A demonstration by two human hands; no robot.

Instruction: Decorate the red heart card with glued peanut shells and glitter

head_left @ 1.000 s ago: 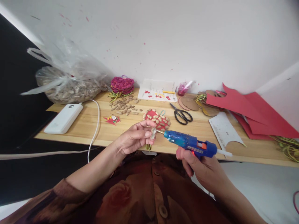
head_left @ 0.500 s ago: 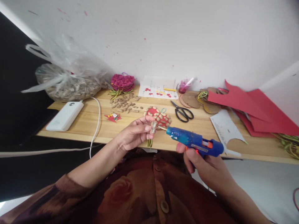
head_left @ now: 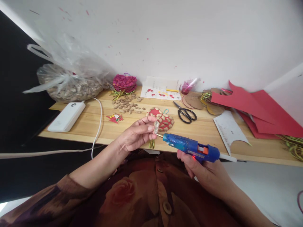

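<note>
My left hand [head_left: 137,136] pinches a small pale shell [head_left: 156,126] between thumb and fingers, just above the front edge of the wooden table [head_left: 203,132]. My right hand [head_left: 205,171] grips a blue hot glue gun [head_left: 189,146] whose metal nozzle points left and reaches the lower edge of the shell. Right behind the shell lies a red heart-shaped piece [head_left: 162,119] partly covered with glued shells.
Loose shells [head_left: 126,105] and a pink stack [head_left: 124,83] lie behind. At the left stand a plastic bag of shells [head_left: 71,85] and a white power bank [head_left: 66,116] with a cable. Black scissors [head_left: 186,114], cardboard cutouts [head_left: 194,102] and red paper sheets [head_left: 255,110] fill the right.
The glue gun moved left and a little down, bringing its nozzle against the shell. My left hand stayed nearly still with the shell.
</note>
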